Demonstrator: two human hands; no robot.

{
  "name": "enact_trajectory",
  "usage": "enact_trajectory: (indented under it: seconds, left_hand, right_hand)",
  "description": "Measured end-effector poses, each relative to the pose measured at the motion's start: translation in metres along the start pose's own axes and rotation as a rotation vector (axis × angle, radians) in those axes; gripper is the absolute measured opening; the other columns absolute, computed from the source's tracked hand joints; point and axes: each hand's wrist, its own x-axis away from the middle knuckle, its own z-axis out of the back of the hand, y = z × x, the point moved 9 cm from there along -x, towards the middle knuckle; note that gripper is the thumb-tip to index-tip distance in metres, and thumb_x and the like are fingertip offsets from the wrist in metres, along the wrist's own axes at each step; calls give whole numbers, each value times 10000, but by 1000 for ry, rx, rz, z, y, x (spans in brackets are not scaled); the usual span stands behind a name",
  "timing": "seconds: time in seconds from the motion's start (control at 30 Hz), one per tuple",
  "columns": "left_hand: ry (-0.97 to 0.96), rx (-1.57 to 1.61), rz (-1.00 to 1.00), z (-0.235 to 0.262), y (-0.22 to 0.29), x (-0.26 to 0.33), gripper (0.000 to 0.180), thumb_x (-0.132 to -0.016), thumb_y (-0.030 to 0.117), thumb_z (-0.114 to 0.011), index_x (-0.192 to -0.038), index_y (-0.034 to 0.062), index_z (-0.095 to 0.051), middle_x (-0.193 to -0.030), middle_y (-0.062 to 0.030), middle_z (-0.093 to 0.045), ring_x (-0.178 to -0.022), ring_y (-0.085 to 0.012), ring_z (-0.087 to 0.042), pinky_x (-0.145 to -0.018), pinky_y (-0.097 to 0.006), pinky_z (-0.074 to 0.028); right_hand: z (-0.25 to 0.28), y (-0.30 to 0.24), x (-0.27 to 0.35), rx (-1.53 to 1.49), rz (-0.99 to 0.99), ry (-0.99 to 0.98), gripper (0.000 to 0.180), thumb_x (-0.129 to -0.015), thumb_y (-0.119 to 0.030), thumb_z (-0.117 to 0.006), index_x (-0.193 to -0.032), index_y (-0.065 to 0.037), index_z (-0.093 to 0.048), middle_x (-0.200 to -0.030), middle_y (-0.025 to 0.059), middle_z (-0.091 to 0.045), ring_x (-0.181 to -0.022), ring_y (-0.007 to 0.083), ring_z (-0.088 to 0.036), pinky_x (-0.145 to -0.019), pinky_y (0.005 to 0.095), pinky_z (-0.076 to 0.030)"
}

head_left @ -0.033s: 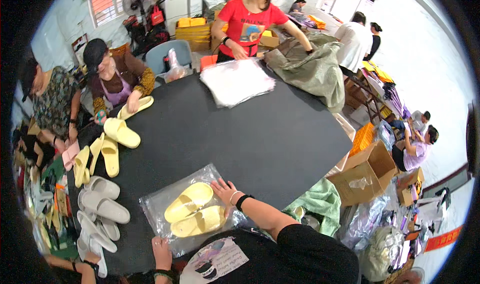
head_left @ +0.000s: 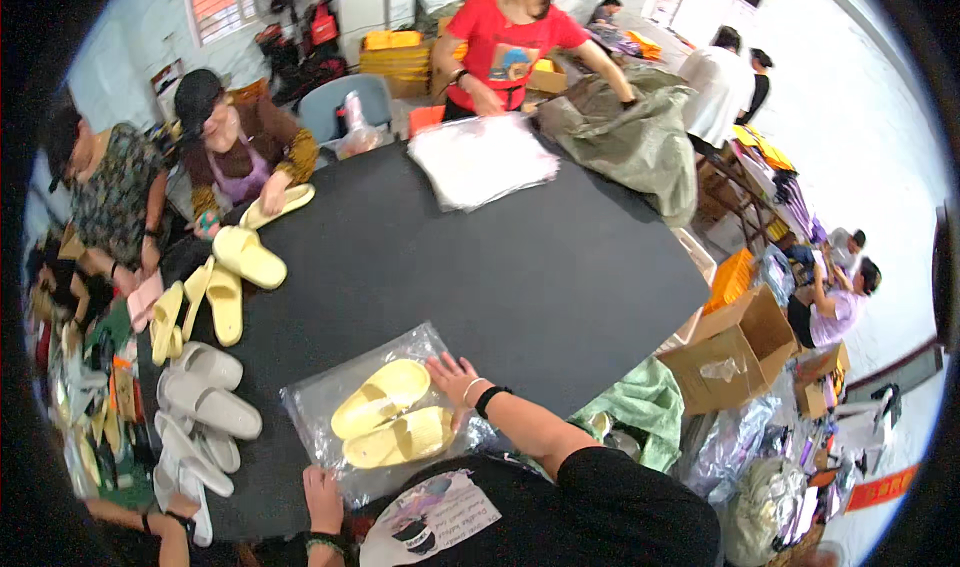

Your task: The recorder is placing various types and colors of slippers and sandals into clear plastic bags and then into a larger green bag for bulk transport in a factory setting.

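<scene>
A pair of pale yellow slide slippers point(head_left: 400, 438) lies side by side in a clear plastic bag point(head_left: 308, 407) on the black tabletop in front of me. My right hand point(head_left: 455, 385) rests at the bag's right edge, fingers stretched out beside the slippers. At the bag's near left corner, my left hand point(head_left: 322, 499) has its fingers curled on the plastic edge. Several grey slippers point(head_left: 215, 407) are piled to the left, with more yellow slippers point(head_left: 248, 257) beyond them.
Across the black table point(head_left: 480, 277), a person in red stands by a stack of clear bags point(head_left: 485, 162) and a grey-green sack point(head_left: 635, 137). Co-workers at the left handle slippers. A cardboard box point(head_left: 725, 357) and green cloth point(head_left: 640, 412) are off the right edge.
The whole picture has shifted slightly. Both my hands stay in the same places on the bag, and the yellow slippers inside it lie as before.
</scene>
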Motion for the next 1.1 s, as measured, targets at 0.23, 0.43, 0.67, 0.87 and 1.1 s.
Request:
enact_trajectory:
  seconds: [0.23, 0.43, 0.67, 0.87, 1.1]
  left_hand:
    - [67, -112, -20, 31, -12, -12, 161, -716, -10, -552, -862, 50, -582, -938, -105, -571, -1025, -333, -529, -890, -437, -430]
    - [112, -209, 51, 43, -50, -1, 115, -717, 19, -571, -817, 61, -609, -973, -92, -613, -1031, -317, -540, -901, -441, -428]
    - [5, 91, 85, 16, -82, -59, 224, -825, 153, -641, -1023, 51, -665, -943, -114, -629, -985, -314, -546, -897, -408, -438]
    - [-400, 16, -193, -21, -31, -117, 546, -806, 303, -691, -1309, 147, -548, -946, -129, -626, -944, -298, -560, -881, -402, -448]
    - [-460, -144, -505, -56, 12, -136, 758, -784, 396, -698, -1443, 185, -388, -1361, -144, -473, -1258, -325, -447, -1043, -422, -383]
  right_hand:
    - [9, 12, -1, 76, -3, 40, 1564, -377, -643, -880, -1509, 14, -24, -1594, 185, -18, -1458, 426, -7, -1142, 586, -154]
    - [-2, 18, -13, 60, -39, -57, 1606, -385, -648, -873, -1521, -73, 106, -1609, 112, 80, -1466, 367, 110, -1155, 577, -76]
    - [-5, 12, -12, 51, -39, -59, 1611, -383, -657, -870, -1520, -82, 116, -1608, 100, 107, -1464, 363, 122, -1153, 589, -64]
    - [-5, 14, -10, 73, -42, -67, 1589, -401, -627, -879, -1519, -64, 100, -1605, 119, 96, -1464, 371, 113, -1158, 571, -83]
    - [3, 10, -8, 55, -24, -76, 1591, -395, -617, -886, -1518, -55, 93, -1603, 128, 98, -1460, 381, 120, -1157, 578, -87]
